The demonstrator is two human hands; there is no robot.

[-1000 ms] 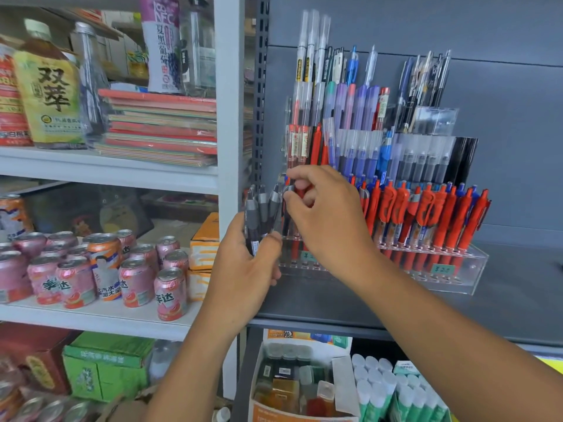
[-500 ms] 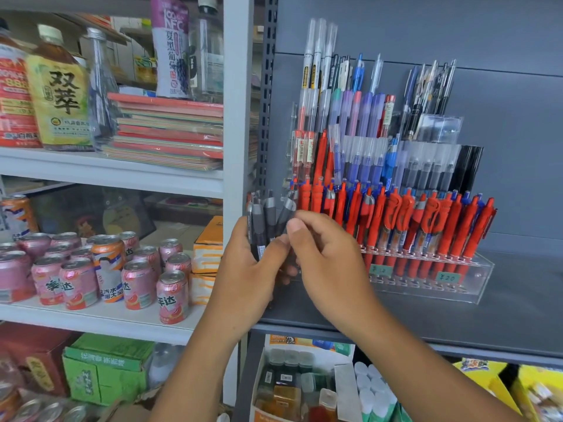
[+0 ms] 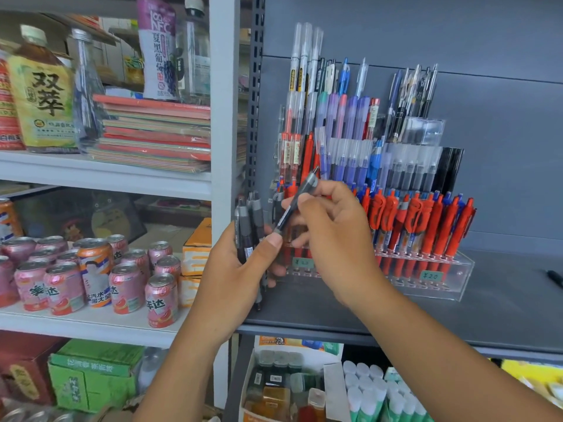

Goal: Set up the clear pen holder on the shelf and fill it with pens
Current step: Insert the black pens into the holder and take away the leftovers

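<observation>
A tiered clear pen holder (image 3: 457,277) stands on the dark grey shelf (image 3: 502,312), packed with red pens (image 3: 426,226) in front and blue, black and clear pens behind. My left hand (image 3: 231,278) grips a bunch of grey-black pens (image 3: 248,226) upright at the holder's left end. My right hand (image 3: 332,233) pinches one grey-black pen (image 3: 297,202), tilted with its upper end toward the holder, just above the left hand's thumb. The holder's front left corner is hidden behind my hands.
A loose black pen (image 3: 554,278) lies on the shelf at the far right. Left of the grey upright (image 3: 222,117), white shelves carry drink cans (image 3: 128,278), bottles and a stack of notebooks (image 3: 155,132). Below the dark shelf stand boxes of bottles and glue sticks (image 3: 365,391).
My right hand left the holder's front row, came down to the bunch in my left hand and now lifts one grey-black pen out of it at a tilt.
</observation>
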